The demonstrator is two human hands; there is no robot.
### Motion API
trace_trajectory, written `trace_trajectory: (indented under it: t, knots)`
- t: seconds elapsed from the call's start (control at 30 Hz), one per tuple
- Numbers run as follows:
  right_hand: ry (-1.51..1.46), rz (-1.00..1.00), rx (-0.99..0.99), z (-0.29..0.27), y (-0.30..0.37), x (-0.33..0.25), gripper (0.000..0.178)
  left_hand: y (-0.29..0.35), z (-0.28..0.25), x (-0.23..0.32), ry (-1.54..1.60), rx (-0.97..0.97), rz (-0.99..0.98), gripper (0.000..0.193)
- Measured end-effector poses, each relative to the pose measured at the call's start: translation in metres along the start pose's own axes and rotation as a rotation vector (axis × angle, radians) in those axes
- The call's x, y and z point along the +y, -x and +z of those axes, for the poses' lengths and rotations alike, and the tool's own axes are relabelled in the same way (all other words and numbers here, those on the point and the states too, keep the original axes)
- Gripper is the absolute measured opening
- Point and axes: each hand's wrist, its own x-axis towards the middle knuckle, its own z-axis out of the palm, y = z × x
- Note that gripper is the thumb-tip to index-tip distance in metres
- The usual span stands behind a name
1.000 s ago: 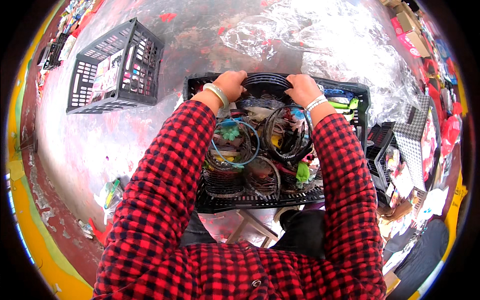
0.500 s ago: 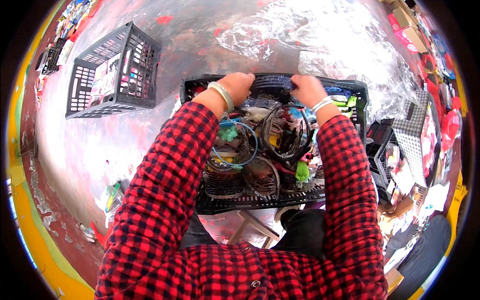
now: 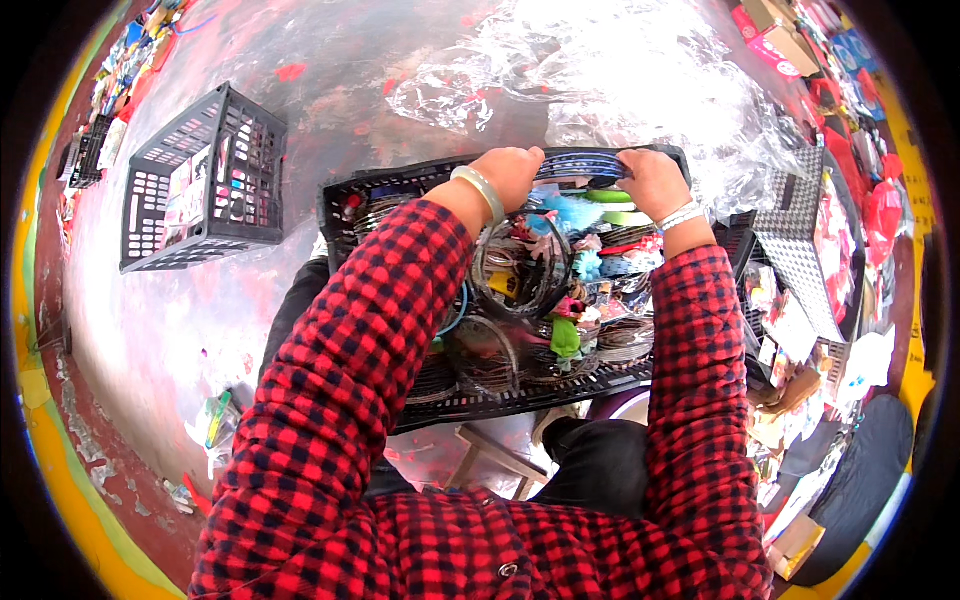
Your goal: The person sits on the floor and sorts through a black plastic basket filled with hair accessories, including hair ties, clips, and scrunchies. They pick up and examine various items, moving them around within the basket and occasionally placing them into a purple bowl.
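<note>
A black plastic crate (image 3: 333, 215) in front of me is packed with hair headbands. Over its far side, my left hand (image 3: 510, 178) and my right hand (image 3: 652, 182) are closed on the two ends of a bundle of blue headbands (image 3: 582, 164), which spans the gap between them. Below it lie a fluffy light-blue piece (image 3: 574, 213) and green bands (image 3: 612, 197). A ring of dark headbands (image 3: 520, 265) stands beside my left wrist. Nearer to me are a bright green cloth piece (image 3: 566, 338) and brown headbands (image 3: 628, 340). My left forearm hides part of the crate.
Another black crate (image 3: 205, 185) with packets inside stands on the floor at left. Clear plastic sheeting (image 3: 640, 80) spreads beyond the crate. At right are a checked box (image 3: 795, 245) and heaped goods. A wooden stool leg (image 3: 465, 455) shows below the crate.
Both hands have shifted right relative to the crate. Dark hoops were between them before; blue headbands are there now. The view has turned, so the crate sits further left.
</note>
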Motion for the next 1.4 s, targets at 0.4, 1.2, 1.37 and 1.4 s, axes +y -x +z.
trace_trajectory:
  t: [0.4,1.2,1.37,1.4]
  knots:
    - [0.080,0.049,-0.008,0.037,0.002,0.022,0.016,-0.022,0.011,0.008,-0.102,-0.262,-0.061,0.022]
    - [0.104,0.042,-0.073,0.046,-0.007,-0.009,0.013,0.005,0.036,-0.024,-0.038,-0.186,-0.148,0.026]
    - [0.137,0.011,-0.034,0.028,-0.008,-0.006,0.011,-0.007,0.033,-0.023,-0.050,-0.197,-0.120,0.026]
    - [0.142,0.024,-0.037,0.026,-0.009,-0.007,0.010,-0.009,0.031,-0.025,-0.051,-0.189,-0.116,0.025]
